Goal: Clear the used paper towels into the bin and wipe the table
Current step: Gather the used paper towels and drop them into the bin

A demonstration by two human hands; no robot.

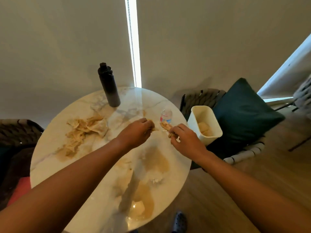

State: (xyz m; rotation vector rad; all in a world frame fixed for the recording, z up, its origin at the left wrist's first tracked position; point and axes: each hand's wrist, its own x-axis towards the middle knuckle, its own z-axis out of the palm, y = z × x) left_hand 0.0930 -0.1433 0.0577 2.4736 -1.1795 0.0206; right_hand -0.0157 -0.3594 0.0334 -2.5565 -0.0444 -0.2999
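Paper towels, wet and stained brown, lie in several places on the round white marble-patterned table [55,165], as the head view shows. One small crumpled brown paper towel piece [166,126] sits at the far right part of the tabletop, and the right hand [185,140] pinches its near end between curled fingers and thumb. The left hand [137,132] is just to the left of it, fingers curled down on another scrap of soggy paper [152,128] that is mostly hidden beneath them; the two hands are near each other but apart. A larger heap of soaked tan paper towels [82,132] spreads across the left side of the table, well apart from both hands. Brown liquid smears [156,158] mark the middle and near part of the tabletop, with more pale wet paper [138,207] at the near edge. A tall black metal bottle [108,84] stands upright at the far side of the table. A small clear plastic bottle with a red and blue label [166,116] stands just beyond the pinched piece. Right of the table, a cream rectangular plastic bin [204,125] rests on a woven chair [244,153] beside a dark teal cushion [244,113], with pale crumpled paper [203,128] already inside it. A dark patterned shoe [179,221] shows on the wooden floor [218,190] below.
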